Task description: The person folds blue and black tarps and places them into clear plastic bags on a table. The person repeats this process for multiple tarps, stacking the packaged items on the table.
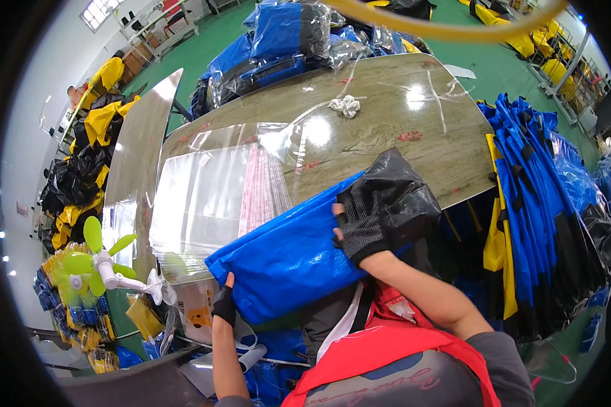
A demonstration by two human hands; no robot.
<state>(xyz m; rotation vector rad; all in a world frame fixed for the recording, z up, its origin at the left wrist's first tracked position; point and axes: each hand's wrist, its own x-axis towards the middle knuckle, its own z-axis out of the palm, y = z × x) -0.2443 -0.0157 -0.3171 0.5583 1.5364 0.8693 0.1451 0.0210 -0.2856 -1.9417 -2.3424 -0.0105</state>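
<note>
A folded blue and black plastic-fabric piece, like a tarpaulin bag, is held slantwise in front of me over the table's near edge. At its lower left corner my left hand is closed on it, thumb in front and the other fingers hidden. My right hand, in a dark fingertip-less glove with a dotted pattern, lies spread on the piece where blue meets black. Behind it, a stack of clear plastic sleeves with pink-marked edges rests on the wood-patterned table.
Wrapped blue bundles are piled beyond the table. More blue and black pieces hang at the right. A green-bladed fan stands by the near left corner. A crumpled white wad lies on the tabletop. Yellow and black goods line the left.
</note>
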